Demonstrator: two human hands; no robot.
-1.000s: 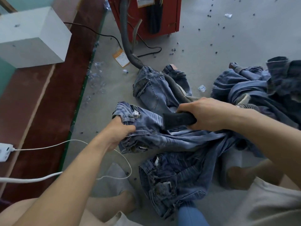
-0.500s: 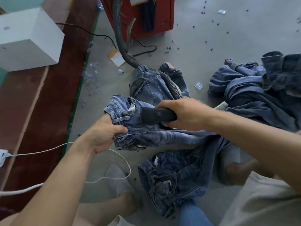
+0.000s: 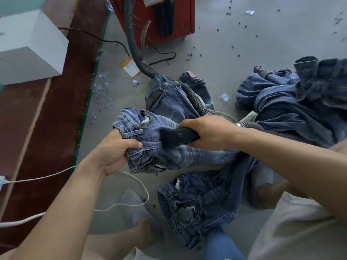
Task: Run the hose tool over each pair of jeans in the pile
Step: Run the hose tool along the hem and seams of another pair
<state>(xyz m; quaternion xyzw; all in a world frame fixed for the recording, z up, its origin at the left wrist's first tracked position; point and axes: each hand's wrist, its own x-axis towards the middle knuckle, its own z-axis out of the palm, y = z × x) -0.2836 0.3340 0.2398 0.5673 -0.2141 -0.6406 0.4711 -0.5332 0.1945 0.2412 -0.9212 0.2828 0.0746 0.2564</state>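
The right hand grips the black nozzle, now slid left along the jeans toward the waistband, which the left hand clutches above the floor. The orange tag carries unreadable print.

I see faded blue denim in the jeans, a coarse woven cloth with pale wear streaks, and the nozzle on it looks like matt black plastic. The hose is dark ribbed plastic, the floor rough grey concrete, and the cabinet smooth red-painted metal.
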